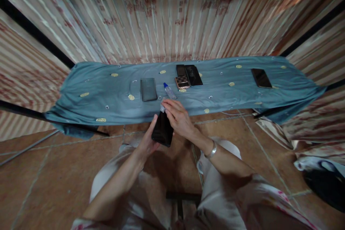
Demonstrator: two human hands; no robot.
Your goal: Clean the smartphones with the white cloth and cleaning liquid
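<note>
My left hand [147, 140] holds a black phone [162, 131] upright over my lap, its dark screen facing me. My right hand [178, 116] rests its fingers on the phone's top edge and pinches a small pale piece [162, 108] there. Just beyond, on the blue cloth-covered table [107, 93], lies a small clear bottle with a blue cap [169, 91]. A metal bracelet [212, 151] circles my right wrist.
Lying on the table are a dark phone [148, 89], a checkered phone [182, 82], two black phones [193, 75] side by side, and one more phone [261, 78] at the far right. Curtains hang behind. A dark bag [326, 183] sits on the tiled floor.
</note>
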